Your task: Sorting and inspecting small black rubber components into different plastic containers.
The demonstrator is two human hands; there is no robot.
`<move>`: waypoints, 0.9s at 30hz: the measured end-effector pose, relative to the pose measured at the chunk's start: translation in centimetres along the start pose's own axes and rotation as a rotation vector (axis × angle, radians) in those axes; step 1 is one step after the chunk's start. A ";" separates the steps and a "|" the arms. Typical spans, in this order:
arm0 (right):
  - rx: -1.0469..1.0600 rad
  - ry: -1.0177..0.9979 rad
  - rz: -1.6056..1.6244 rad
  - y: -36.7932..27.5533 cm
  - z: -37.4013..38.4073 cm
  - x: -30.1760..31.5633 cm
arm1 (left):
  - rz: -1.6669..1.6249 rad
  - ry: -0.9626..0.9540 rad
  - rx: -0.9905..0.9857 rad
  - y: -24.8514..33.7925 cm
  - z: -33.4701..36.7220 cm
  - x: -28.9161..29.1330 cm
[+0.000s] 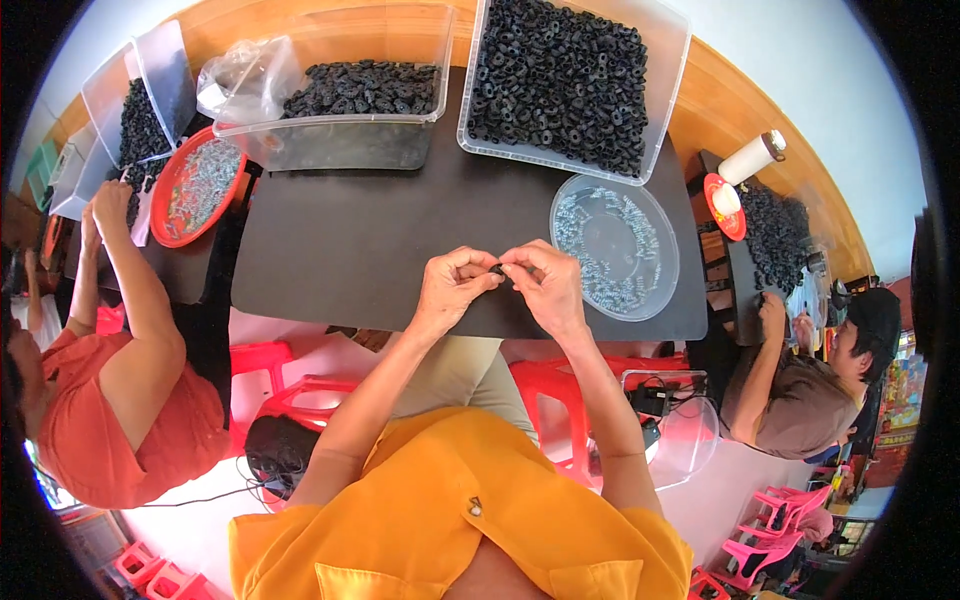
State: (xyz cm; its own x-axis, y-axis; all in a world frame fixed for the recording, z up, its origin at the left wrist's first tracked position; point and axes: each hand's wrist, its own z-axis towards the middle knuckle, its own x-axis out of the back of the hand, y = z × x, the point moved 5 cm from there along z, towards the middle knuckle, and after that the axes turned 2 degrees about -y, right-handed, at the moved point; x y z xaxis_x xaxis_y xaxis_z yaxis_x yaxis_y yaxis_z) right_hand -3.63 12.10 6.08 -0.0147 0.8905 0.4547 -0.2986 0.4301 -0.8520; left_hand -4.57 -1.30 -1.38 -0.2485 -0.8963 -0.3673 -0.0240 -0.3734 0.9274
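Over the near part of the dark table [390, 220], my two hands meet fingertip to fingertip. My left hand [452, 288] pinches a small black plastic part [497, 269]. From the other side, the thumb and fingers of my right hand [546, 285] close on the same piece; whether they also hold something smaller cannot be made out. Just right of my right hand lies a round clear tray [672, 270] with many small metal springs [640, 290]. Beyond it, a large clear bin [470, 145] is full of black plastic parts [560, 85].
Another clear bin [350, 148] at the back left holds black parts and a plastic bag [250, 80]. A co-worker in red [130, 410] sits left by a red tray [165, 225] of metal pieces. Another co-worker [800, 400] works at right beside a black heap [775, 240]. Red stools [565, 400] stand below.
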 end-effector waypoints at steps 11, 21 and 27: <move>-0.025 0.012 0.059 0.0 -0.4 -0.3 | -0.103 -0.049 0.008 -0.1 -0.2 0.0; 0.221 0.241 -0.386 -0.5 7.4 4.1 | -0.151 -0.026 0.002 0.0 -0.2 0.4; 0.173 0.270 -0.795 3.0 15.0 4.1 | -0.122 -0.046 0.010 -0.1 -0.2 0.1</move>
State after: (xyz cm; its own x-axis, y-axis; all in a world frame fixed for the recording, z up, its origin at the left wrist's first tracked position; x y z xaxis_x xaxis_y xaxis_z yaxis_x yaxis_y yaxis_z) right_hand -18.95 14.86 9.28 0.4815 0.3485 0.8041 -0.2658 0.9324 -0.2450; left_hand -4.43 -1.41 -1.56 -0.2872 -0.8323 -0.4741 -0.0665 -0.4764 0.8767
